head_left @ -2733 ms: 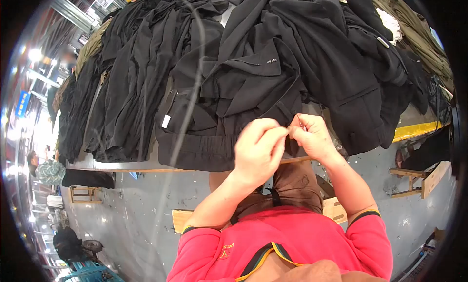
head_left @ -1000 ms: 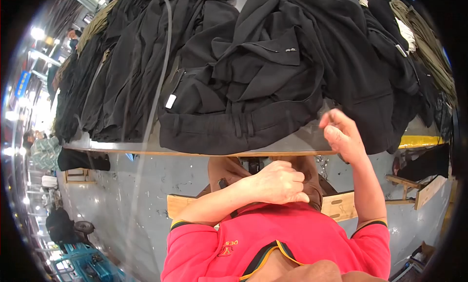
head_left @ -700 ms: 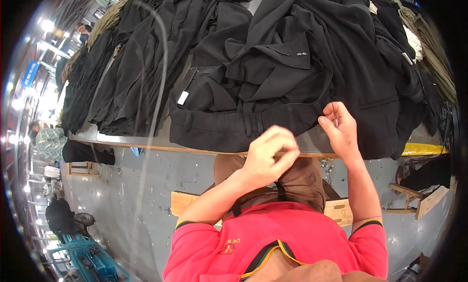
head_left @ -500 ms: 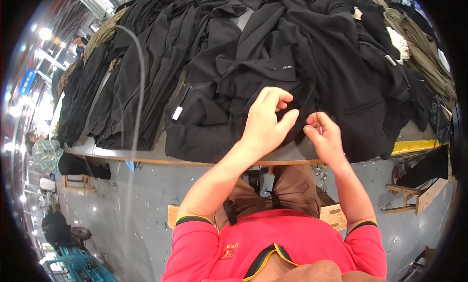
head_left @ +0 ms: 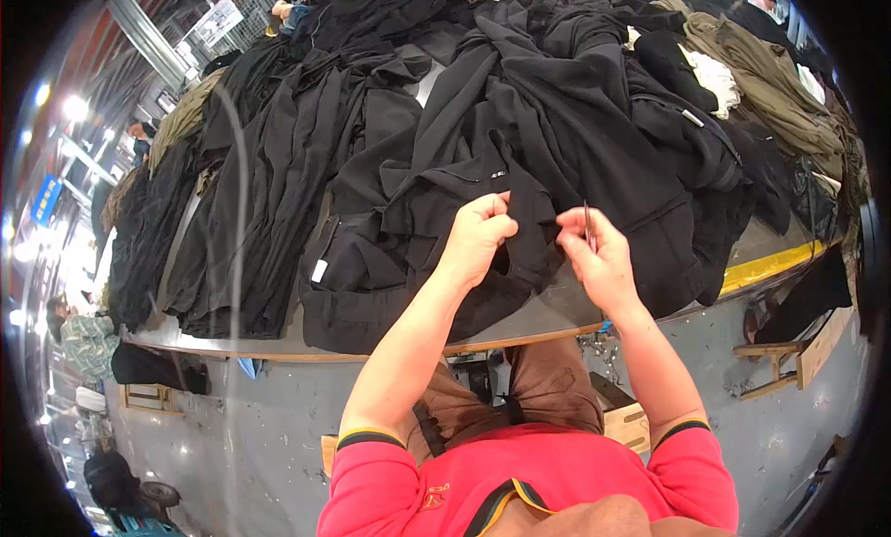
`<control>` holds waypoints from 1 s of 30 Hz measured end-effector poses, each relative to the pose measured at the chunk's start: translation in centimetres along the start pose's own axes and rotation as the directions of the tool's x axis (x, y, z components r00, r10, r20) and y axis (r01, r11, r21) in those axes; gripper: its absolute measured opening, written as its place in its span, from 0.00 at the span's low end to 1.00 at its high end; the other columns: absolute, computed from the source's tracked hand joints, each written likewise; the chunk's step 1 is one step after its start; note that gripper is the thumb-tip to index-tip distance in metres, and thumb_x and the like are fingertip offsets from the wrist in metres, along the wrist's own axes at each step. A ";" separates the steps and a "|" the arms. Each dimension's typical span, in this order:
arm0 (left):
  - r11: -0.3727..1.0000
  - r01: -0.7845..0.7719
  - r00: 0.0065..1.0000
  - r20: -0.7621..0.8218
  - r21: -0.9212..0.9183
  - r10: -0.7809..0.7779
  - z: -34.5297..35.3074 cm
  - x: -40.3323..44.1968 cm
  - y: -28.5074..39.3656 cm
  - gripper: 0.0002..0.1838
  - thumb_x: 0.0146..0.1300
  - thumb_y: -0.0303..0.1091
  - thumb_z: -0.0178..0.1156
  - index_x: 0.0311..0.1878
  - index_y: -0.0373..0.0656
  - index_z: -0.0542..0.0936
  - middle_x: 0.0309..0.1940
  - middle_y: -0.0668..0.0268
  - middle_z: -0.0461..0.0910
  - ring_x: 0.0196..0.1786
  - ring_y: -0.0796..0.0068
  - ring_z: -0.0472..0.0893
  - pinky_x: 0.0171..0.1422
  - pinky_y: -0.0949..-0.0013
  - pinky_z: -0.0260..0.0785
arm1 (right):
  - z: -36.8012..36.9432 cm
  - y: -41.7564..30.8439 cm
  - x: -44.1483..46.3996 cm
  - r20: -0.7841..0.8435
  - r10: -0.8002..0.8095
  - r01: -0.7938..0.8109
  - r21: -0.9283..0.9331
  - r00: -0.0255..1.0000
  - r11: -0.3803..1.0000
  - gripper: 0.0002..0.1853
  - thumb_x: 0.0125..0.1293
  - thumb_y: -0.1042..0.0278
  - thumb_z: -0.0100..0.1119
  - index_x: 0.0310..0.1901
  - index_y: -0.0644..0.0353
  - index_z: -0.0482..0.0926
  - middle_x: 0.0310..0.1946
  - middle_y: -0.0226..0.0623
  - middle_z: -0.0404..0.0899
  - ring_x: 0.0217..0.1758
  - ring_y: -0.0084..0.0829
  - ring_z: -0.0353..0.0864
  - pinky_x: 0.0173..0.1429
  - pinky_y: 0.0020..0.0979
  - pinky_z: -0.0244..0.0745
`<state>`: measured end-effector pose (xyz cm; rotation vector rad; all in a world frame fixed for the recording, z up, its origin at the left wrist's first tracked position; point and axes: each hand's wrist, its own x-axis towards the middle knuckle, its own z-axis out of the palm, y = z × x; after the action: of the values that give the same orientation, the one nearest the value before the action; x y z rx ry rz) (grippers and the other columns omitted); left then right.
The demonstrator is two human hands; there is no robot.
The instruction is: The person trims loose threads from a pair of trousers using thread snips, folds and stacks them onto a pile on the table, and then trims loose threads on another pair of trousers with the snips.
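Observation:
Black trousers [head_left: 362,305] lie on the table, their waistband along the front edge and a small white label [head_left: 319,271] at the left. My left hand [head_left: 481,235] is closed on the black fabric near the fly, lifting part of it. To its right, my right hand [head_left: 594,245] is closed round a small, thin dark tool that points up between the fingers. Its fingertips are close to the right side of the waistband; whether they touch it cannot be told.
Piles of black garments [head_left: 278,166] cover the table at the left and back. Olive garments [head_left: 770,82] and white cloth [head_left: 713,80] lie at the back right. Yellow tape [head_left: 770,266] runs along the right table edge. A wooden stool [head_left: 789,361] stands at the right. Another person [head_left: 88,337] is at the far left.
My left hand has come down onto the trousers and closed on the fabric, which is now lifted. My right hand has shifted slightly, and its thin tool shows more clearly. The camera view has tilted upward.

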<state>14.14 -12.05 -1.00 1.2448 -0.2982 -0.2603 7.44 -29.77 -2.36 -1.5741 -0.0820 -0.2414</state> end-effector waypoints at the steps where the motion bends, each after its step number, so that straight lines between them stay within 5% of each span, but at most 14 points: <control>1: 1.000 0.013 1.000 0.010 -0.018 -0.013 -0.2 -0.3 -0.1 0.13 0.50 0.18 0.55 0.19 0.47 0.65 0.27 0.75 0.72 0.24 0.89 0.61 0.26 0.81 0.52 | 0.0 0.2 0.9 -0.033 -0.064 0.064 -0.013 0.997 0.998 0.11 0.60 0.76 0.58 0.46 0.65 0.76 0.34 0.27 0.77 0.36 0.15 0.72 0.42 0.19 0.69; 3: 0.998 0.039 0.999 0.031 -0.054 -0.037 -0.7 -1.1 0.2 0.15 0.52 0.19 0.56 0.20 0.49 0.64 0.21 0.80 0.63 0.24 0.91 0.61 0.25 0.83 0.50 | 0.7 -0.4 2.1 -0.090 -0.268 0.247 -0.196 0.959 0.949 0.14 0.57 0.75 0.62 0.46 0.64 0.77 0.34 0.30 0.76 0.35 0.18 0.73 0.41 0.22 0.70; 6: 0.995 0.036 0.999 0.019 -0.093 -0.035 -0.3 -2.0 0.7 0.15 0.51 0.18 0.55 0.19 0.48 0.63 0.21 0.79 0.63 0.22 0.90 0.60 0.25 0.81 0.50 | 1.8 -0.5 3.7 -0.050 -0.402 0.362 -0.341 0.914 0.867 0.15 0.54 0.73 0.66 0.45 0.62 0.78 0.34 0.32 0.75 0.34 0.21 0.74 0.40 0.24 0.71; 10: 0.988 0.021 1.000 0.025 -0.154 -0.018 -1.3 -2.1 -0.7 0.15 0.49 0.16 0.54 0.19 0.47 0.62 0.21 0.78 0.63 0.23 0.89 0.60 0.25 0.80 0.50 | 3.2 -0.3 4.7 -0.007 -0.527 0.488 -0.364 0.850 0.793 0.11 0.52 0.74 0.68 0.38 0.61 0.80 0.29 0.33 0.74 0.25 0.23 0.74 0.31 0.25 0.71; 15: 0.964 0.047 0.999 0.010 -0.261 -0.046 -1.2 -2.2 -0.7 0.14 0.48 0.14 0.53 0.21 0.47 0.64 0.21 0.79 0.63 0.23 0.90 0.61 0.25 0.82 0.50 | 3.7 -0.6 5.6 0.018 -0.541 0.482 -0.480 0.841 0.733 0.08 0.54 0.75 0.66 0.31 0.63 0.74 0.26 0.39 0.72 0.24 0.34 0.74 0.29 0.31 0.70; 19: 0.973 -0.022 0.993 -0.115 -0.230 -0.005 0.3 -1.6 0.0 0.09 0.55 0.24 0.64 0.31 0.44 0.71 0.26 0.76 0.70 0.26 0.89 0.66 0.30 0.82 0.55 | 3.6 -0.2 5.6 0.047 -0.602 0.535 -0.517 0.797 0.668 0.08 0.56 0.75 0.64 0.31 0.63 0.72 0.25 0.41 0.71 0.24 0.39 0.73 0.29 0.34 0.69; 22: 0.981 -0.048 0.992 -0.121 -0.189 0.025 -0.2 -1.0 -0.8 0.11 0.59 0.27 0.65 0.44 0.37 0.76 0.37 0.66 0.81 0.39 0.78 0.79 0.48 0.74 0.72 | 3.7 -0.3 4.9 -0.017 -0.505 0.465 -0.364 0.863 0.807 0.09 0.57 0.73 0.64 0.28 0.64 0.72 0.22 0.35 0.70 0.23 0.29 0.69 0.27 0.29 0.65; 25: 0.958 -0.158 0.981 -0.149 -0.239 0.125 0.9 -1.8 -0.6 0.07 0.58 0.24 0.64 0.36 0.41 0.75 0.31 0.72 0.77 0.31 0.87 0.75 0.39 0.82 0.68 | 3.5 -1.1 3.6 -0.041 -0.356 0.346 -0.150 0.934 0.926 0.09 0.58 0.73 0.65 0.26 0.64 0.73 0.20 0.29 0.71 0.23 0.18 0.66 0.27 0.24 0.62; 30: 0.921 -0.111 0.993 -0.066 -0.374 0.093 1.6 -3.4 0.0 0.07 0.58 0.21 0.63 0.38 0.39 0.76 0.33 0.69 0.80 0.33 0.83 0.78 0.43 0.79 0.72 | 2.6 -1.6 0.7 0.052 -0.309 0.309 0.009 0.950 0.951 0.07 0.57 0.75 0.65 0.26 0.63 0.76 0.20 0.25 0.74 0.23 0.11 0.64 0.27 0.19 0.61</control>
<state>10.39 -12.29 -0.81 0.8497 -0.2572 -0.1867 8.10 -27.26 -0.66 -1.5635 -0.3725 -0.4453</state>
